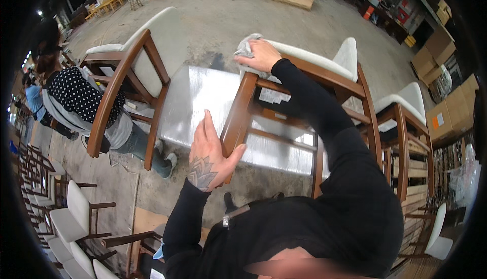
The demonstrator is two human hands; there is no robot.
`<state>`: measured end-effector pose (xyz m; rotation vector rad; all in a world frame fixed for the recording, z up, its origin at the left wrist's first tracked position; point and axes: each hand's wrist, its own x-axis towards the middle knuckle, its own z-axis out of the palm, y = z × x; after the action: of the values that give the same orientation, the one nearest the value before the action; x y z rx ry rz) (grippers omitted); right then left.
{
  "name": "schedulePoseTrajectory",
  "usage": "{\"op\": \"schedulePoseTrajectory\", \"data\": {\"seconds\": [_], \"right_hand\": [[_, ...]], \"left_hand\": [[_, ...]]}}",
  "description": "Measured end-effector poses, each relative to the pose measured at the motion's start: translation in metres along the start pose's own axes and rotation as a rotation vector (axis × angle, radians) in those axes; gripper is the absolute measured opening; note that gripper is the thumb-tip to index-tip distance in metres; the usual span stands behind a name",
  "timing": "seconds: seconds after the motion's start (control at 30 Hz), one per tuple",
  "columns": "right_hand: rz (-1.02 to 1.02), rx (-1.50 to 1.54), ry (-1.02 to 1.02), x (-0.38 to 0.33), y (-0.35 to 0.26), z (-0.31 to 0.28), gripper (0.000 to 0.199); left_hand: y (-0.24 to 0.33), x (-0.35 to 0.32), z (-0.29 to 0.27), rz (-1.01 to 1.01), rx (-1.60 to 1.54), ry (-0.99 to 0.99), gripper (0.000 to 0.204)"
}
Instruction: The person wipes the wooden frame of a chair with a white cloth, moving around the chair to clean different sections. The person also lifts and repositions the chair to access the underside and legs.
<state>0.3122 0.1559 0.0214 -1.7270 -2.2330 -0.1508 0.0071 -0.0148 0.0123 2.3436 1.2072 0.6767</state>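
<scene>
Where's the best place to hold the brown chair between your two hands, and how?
Probably the wooden leg beside the left hand. Come from the left and close that hand around it: it's long, straight and sticks out toward the person, while the pale cushion is wide and looks soft.

Right fingers (248,61) hold a grey cloth (246,46) at a brown wooden chair (237,114).

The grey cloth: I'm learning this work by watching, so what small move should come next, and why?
Perhaps wipe the grey cloth a little along the pale chair cushion: the right hand holds it bunched by the cushion's left end, and the left hand is at the wooden leg, seemingly well placed to steady it.
</scene>
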Motion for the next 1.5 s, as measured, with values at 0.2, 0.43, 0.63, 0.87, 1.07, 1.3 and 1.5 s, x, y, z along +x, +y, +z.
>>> {"op": "schedulePoseTrajectory", "data": {"seconds": [0.2,0.43,0.63,0.87,1.07,1.3,1.5], "right_hand": [[-0.675,0.393,-0.103,-0.1,-0.146,-0.021,0.054],[0.023,-0.384,-0.178,0.012,-0.015,-0.032,0.061],[0.025,0.106,-0.171,-0.057,-0.138,0.016,0.055],[0.224,0.678,0.759,-0.177,-0.244,0.033,0.076],[0.656,2.262,0.572,-0.104,-0.132,0.066,0.042],[0.763,1.307,0.354,-0.196,-0.271,0.053,0.054],[0.421,0.44,0.574,-0.209,-0.176,-0.006,0.052]], "left_hand": [[0.0,-0.009,-0.004,0.269,-0.233,0.352,0.106],[-0.002,-0.007,-0.003,0.53,0.007,0.435,0.104],[-0.011,-0.008,-0.001,0.594,-0.143,0.477,0.096],[-0.013,-0.005,0.005,0.598,-0.46,0.551,0.095],[-0.008,0.001,0.01,0.59,-0.444,0.34,0.1],[-0.006,0.005,0.008,0.613,-0.344,0.25,0.096],[-0.012,0.008,0.013,0.383,-0.544,0.054,0.075]]}}
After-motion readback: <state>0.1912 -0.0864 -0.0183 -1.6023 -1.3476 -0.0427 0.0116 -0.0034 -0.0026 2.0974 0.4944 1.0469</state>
